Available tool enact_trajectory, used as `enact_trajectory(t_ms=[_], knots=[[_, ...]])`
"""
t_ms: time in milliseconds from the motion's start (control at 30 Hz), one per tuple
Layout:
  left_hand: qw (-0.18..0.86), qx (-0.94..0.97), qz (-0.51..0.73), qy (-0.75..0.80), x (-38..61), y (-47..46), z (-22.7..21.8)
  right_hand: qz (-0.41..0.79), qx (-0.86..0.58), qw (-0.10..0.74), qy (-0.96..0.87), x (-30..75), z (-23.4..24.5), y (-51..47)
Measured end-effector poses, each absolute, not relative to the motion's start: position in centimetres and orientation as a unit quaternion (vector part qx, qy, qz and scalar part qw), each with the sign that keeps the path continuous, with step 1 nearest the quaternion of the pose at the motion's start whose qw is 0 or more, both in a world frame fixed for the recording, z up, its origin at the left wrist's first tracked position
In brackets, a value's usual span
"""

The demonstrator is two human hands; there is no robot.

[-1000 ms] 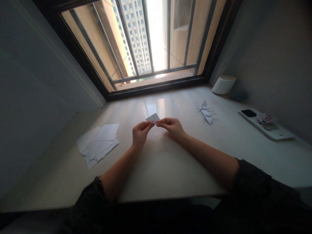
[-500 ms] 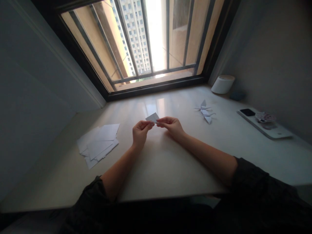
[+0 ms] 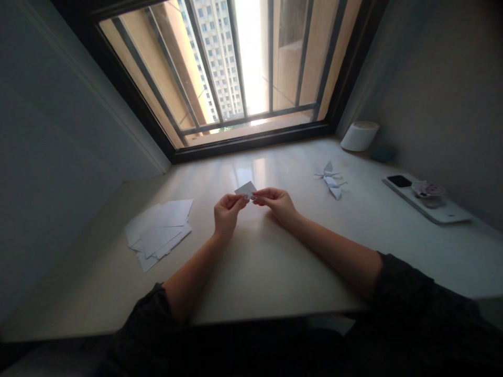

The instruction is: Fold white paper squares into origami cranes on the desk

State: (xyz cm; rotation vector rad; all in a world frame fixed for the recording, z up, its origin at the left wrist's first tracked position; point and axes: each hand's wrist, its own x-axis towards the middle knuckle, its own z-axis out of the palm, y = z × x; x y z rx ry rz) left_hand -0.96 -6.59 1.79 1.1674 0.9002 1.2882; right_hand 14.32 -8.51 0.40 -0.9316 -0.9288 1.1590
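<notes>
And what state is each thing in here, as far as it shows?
Small paper: pinched by the left grip and right grip; folds unclear
Loose sheets: overlapping in a pile
Paper birds: folded, wings spread
Phone: lying back up, screen hidden
White container: standing; lid unclear
Window: barred; open or shut unclear

Daylight (image 3: 253, 47) pours through the barred window (image 3: 237, 68) before me, dim walls (image 3: 58, 157) flanking it, a glossy counter (image 3: 271, 277) below, a tower block (image 3: 220, 57) beyond
</notes>
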Motion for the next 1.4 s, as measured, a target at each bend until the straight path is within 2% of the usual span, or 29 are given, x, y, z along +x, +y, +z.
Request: enact_trajectory(t_ms=[567, 1200, 1400], knots=[[0.572, 0.514, 0.526, 0.364, -1.08, -6.3, 1.58, 0.493, -0.426, 0.632, -0.419, 14.32, 0.67, -8.67], [0.638, 0.422, 0.495, 0.412, -1.23, -6.16, 2.0, 0.491, -0.405, 0.645, -0.422, 14.11, 0.87, -8.75], [0.612, 0.502, 0.455, 0.409, -1.7, -5.99, 1.92, 0.454, -0.417, 0.634, -0.468, 14.67, 0.23, -8.46]])
